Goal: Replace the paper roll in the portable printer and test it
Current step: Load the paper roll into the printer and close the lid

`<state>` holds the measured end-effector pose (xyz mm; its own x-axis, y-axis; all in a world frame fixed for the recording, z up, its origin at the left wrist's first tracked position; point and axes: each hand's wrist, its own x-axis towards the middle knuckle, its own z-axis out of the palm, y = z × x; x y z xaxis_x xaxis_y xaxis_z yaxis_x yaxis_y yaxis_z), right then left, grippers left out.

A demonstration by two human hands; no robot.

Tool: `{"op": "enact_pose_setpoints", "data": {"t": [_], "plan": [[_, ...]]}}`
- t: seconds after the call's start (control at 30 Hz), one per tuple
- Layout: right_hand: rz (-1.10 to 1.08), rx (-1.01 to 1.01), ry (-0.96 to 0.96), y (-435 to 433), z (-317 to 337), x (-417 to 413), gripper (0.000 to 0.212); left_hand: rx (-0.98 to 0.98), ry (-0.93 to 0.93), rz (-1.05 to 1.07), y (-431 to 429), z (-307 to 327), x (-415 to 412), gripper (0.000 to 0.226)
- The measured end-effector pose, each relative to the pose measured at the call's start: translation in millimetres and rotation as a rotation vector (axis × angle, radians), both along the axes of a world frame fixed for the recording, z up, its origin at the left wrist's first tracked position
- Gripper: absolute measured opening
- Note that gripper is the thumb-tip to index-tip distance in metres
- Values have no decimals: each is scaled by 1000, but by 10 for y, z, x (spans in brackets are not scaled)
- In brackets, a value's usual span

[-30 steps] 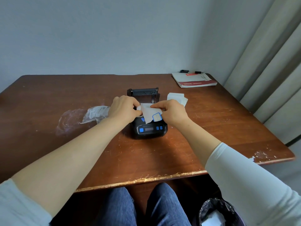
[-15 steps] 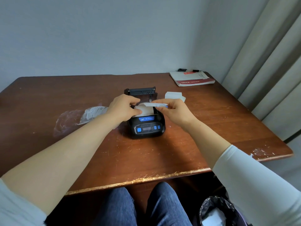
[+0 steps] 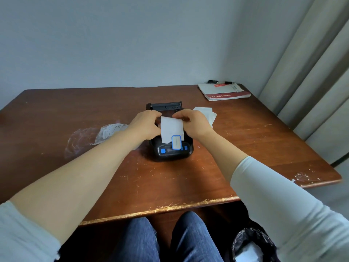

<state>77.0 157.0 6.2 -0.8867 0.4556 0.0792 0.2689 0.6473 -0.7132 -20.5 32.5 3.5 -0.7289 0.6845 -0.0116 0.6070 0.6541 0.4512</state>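
Note:
A small black portable printer [image 3: 171,151] with blue buttons stands in the middle of the brown table [image 3: 170,182], its lid [image 3: 164,106] hinged open at the back. A white paper strip [image 3: 171,131] with a blue-edged sticker at its end hangs from the roll over the printer's front. My left hand [image 3: 146,123] pinches the strip's left side. At the strip's top right edge my right hand [image 3: 192,122] grips it. The roll itself is hidden behind the strip and my hands.
Crumpled clear plastic wrap [image 3: 94,137] lies left of the printer. Folded white paper [image 3: 208,113] sits behind my right hand. A red-and-white booklet [image 3: 224,91] and a pen [image 3: 220,82] lie at the back right corner. A black-lined bin [image 3: 251,246] stands under the table's right side.
Half a second ago the strip was held flat over the open compartment; now it is drawn toward me and hangs over the printer's front, both hands still on it.

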Motion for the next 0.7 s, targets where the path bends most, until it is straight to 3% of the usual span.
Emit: {"op": "enact_pose_setpoints", "data": {"t": [0.13,0.37,0.6,0.7], "plan": [[-89,93,4,-20,-5,-68,42,9,11,17,10,27,24,47],[-116,130,-87,6,40,-69,43,-108,169,110,26,94,106,23],[-100,-46,-27,-12,56,-88,26,71,137,152,36,76,126,31],[-116,-118,8,-30,80,-74,21,121,129,159,14,29,136,19]]}}
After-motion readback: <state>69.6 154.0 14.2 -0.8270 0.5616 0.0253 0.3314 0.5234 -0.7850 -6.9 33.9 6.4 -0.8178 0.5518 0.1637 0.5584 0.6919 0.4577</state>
